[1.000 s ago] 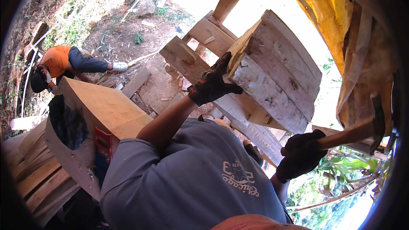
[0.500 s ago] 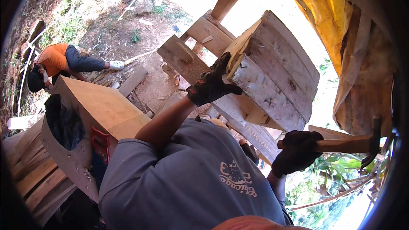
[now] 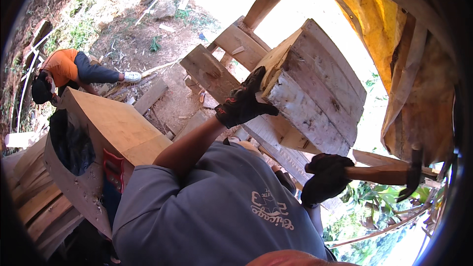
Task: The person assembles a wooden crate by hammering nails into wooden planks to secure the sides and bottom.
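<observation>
A box of rough wooden planks (image 3: 320,96) stands tilted in view on a timber bench (image 3: 212,71). My left hand (image 3: 242,103), in a dark glove, holds the box's near left corner, fingers against its side and thumb spread along the front. To the right of the body, my right hand (image 3: 326,180), also gloved, is wrapped round the wooden handle of a claw hammer (image 3: 377,173). The hammer's dark metal head points away to the right, apart from the box.
A large plywood-topped piece (image 3: 116,118) stands at left, with a red-handled saw (image 3: 114,168) beside it. A person in an orange top (image 3: 64,66) bends down at far left. A yellow tarp (image 3: 369,15) hangs at upper right; wood scraps litter the ground.
My right hand has moved left with the hammer, closer to my body. My left hand stays at the box corner. The whole view has shifted slightly.
</observation>
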### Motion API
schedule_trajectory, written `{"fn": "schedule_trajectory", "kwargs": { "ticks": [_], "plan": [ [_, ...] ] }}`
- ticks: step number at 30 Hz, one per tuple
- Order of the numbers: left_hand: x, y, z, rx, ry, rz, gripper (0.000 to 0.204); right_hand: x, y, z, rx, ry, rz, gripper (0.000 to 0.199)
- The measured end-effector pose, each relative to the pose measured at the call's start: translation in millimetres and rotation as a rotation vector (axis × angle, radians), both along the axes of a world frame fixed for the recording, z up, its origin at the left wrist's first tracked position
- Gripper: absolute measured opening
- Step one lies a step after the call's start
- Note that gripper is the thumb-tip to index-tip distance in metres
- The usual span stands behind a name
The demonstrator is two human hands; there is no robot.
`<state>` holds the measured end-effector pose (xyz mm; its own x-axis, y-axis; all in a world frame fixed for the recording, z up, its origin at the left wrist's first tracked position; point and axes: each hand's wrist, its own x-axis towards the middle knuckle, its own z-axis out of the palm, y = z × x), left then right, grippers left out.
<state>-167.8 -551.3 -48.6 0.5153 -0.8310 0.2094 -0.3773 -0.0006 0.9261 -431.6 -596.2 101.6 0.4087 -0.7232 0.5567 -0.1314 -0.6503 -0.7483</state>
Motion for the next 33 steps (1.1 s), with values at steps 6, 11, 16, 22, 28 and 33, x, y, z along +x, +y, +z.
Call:
{"fn": "schedule_trajectory", "kwargs": {
  "ticks": [6,11,16,22,28,33],
  "plan": [
    [0.1,1.0,3.2,0.043,0.014,0.012,0.128,-10.2,2.2,-22.2,-0.012,0.887,-0.056,0.019],
    [-1.7,3.6,4.3,0.067,0.017,0.035,0.126,-17.0,-8.0,23.5,0.652,-0.079,-0.220,0.029],
    [-2.4,2.4,6.6,0.051,0.021,0.017,0.126,-9.1,-5.5,-17.5,0.040,0.415,-0.081,0.029],
    [-0.2,1.9,-5.4,-0.004,0.027,0.020,0.128,-2.4,-8.6,8.7,0.138,0.693,-0.158,0.020],
    [-0.3,2.8,2.7,0.049,0.036,0.001,0.129,-12.3,-4.2,-4.3,0.261,0.117,-0.124,0.021],
    [1.7,-0.1,-6.2,-0.033,0.037,-0.015,0.132,-3.0,8.1,-17.4,-0.276,1.222,0.083,0.028]
  ]
}}
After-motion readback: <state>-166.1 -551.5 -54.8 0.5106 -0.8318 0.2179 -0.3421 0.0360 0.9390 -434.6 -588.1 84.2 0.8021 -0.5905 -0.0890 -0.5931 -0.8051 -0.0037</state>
